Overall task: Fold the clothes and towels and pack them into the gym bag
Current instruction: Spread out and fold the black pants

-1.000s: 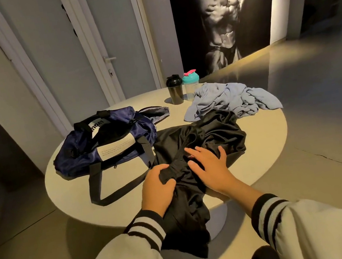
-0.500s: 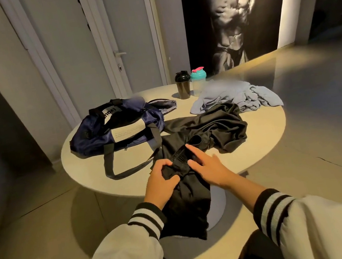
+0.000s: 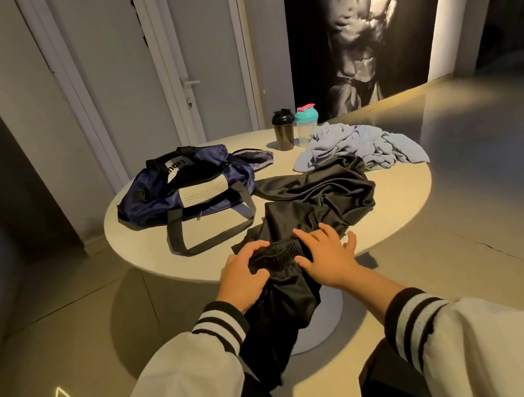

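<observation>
Round table (image 3: 397, 189), gym bag (image 3: 183, 190), glossy floor (image 3: 498, 210)

Open tabletop (image 3: 403, 199) right of black garment (image 3: 322, 195) — gym bag (image 3: 183, 190) crowds left.

Over 1 second we have drawn the black garment (image 3: 319, 195) toward the near edge of the table (image 3: 142, 239). Its gathered waistband (image 3: 278, 254) now shows between our 2 hands: the left hand (image 3: 244, 279) has shifted to grip its end, and the right hand (image 3: 327, 256) has spread flat.
</observation>
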Tool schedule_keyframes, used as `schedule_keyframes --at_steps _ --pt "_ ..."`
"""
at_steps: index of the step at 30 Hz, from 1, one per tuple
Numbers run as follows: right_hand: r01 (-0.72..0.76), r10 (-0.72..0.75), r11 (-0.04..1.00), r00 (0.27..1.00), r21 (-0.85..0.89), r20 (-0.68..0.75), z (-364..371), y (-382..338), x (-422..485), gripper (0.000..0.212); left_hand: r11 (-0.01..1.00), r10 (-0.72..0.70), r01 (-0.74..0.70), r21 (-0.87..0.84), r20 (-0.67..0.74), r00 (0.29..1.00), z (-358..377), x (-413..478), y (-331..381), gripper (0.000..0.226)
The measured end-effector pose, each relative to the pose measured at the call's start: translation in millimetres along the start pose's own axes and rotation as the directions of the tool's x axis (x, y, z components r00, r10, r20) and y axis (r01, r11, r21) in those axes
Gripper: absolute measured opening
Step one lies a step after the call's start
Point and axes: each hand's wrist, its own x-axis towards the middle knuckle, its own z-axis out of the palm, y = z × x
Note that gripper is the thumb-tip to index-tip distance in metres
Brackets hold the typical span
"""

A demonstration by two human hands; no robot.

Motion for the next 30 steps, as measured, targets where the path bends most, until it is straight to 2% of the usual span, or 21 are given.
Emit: schedule_keyframes --at_steps 2,4,6,9,11,17,19,22,24,26,27,28,29,30 --pt "-0.051 0.051 0.999 0.999 -0.017 0.001 -6 -1 -5 0.066 0.994 -0.033 0.043 0.101 -0.099 0.995 -1 -1 3 0.052" --pt "-0.051 0.050 0.999 0.999 -0.014 -0.016 -14 -4 -13 0.060 0.983 -0.025 0.055 0.177 -0.170 0.985 -1 -2 5 0.048" --pt "-0.025 0.024 1.000 0.988 -0.008 -0.151 -20 -5 -23 0.045 0.982 -0.006 0.040 0.186 -0.179 0.984 -1 -1 8 0.044" --pt "0.036 0.014 0.993 0.909 0.111 -0.417 -31 -2 -33 0.026 0.990 0.036 -0.014 0.141 -0.153 0.988 -1 0 24 0.042" --pt "0.054 0.058 0.971 0.891 0.232 -0.451 -45 -1 -39 0.016 0.986 0.090 -0.068 0.155 -0.141 0.986 -1 0 40 0.041" --pt "0.021 0.158 0.954 0.812 0.299 -0.562 -87 4 -43 0.022 0.963 0.217 -0.184 0.199 -0.162 0.963 -11 6 101 0.046" --pt "0.039 0.186 0.922 0.828 0.385 -0.529 -103 3 -45 0.027 0.959 0.204 -0.158 0.237 -0.184 0.961 -17 10 121 0.043" --pt "-0.013 0.243 0.817 0.914 0.576 -0.325 -130 -3 -47 0.034 0.953 0.198 -0.169 0.250 -0.094 0.976 -26 16 146 0.029" --pt "-0.124 0.227 0.676 0.973 0.727 -0.045 -145 -7 -50 0.029 0.955 0.214 -0.212 0.206 0.010 0.977 -28 19 156 0.026" --pt "-0.323 0.170 0.538 0.946 0.778 0.276 -151 -7 -55 0.017 0.950 0.206 -0.217 0.224 0.074 0.976 -30 13 160 0.029" --pt "-0.365 0.173 0.491 0.931 0.791 0.323 -150 -6 -56 0.017 0.950 0.197 -0.207 0.235 0.066 0.978 -31 10 160 0.028" --pt "-0.350 0.210 0.431 0.935 0.832 0.285 -147 -6 -54 0.018 0.955 0.180 -0.185 0.232 0.042 0.983 -32 9 156 0.026" --pt "-0.268 0.293 0.415 0.944 0.869 0.151 -141 -5 -50 0.018 0.942 0.203 -0.204 0.265 0.033 0.979 -33 10 150 0.024" --pt "-0.159 0.380 0.461 0.925 0.873 -0.032 -135 -4 -45 0.021 0.950 0.211 -0.210 0.233 0.019 0.977 -34 13 143 0.023"
